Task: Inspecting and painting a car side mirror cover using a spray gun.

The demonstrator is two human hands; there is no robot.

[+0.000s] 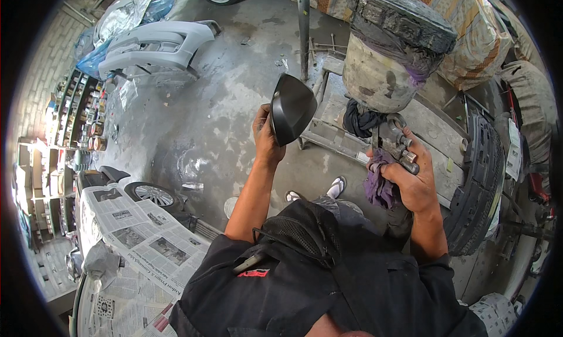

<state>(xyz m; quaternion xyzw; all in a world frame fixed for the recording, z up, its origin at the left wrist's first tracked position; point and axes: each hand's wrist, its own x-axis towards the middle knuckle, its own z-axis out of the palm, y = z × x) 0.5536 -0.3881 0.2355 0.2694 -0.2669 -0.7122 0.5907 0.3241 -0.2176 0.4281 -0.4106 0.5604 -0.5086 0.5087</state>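
Observation:
My left hand (269, 137) grips a smooth black shell, which looks like a car's side mirror cover (294, 110), raised over the floor with its curved face turned right. My right hand (415, 178) is closed around a metal spray gun (398, 144) with adjusting knobs at its back. A crumpled purple cloth (381, 181) hangs from the same hand. Beyond the gun, a bunched black cloth (363, 119) sits at the foot of a stained bucket (378, 73). Fingers partly hide the gun's handle.
A dusty wooden bench (343, 130) stands at front right, beside a black ribbed car part (473, 183). Newspaper (145, 240) covers a car at my left, with its wheel (154, 194) nearby. Farther off are a grey bumper (154, 46), a metal post (304, 33) and shelves of cans (79, 112).

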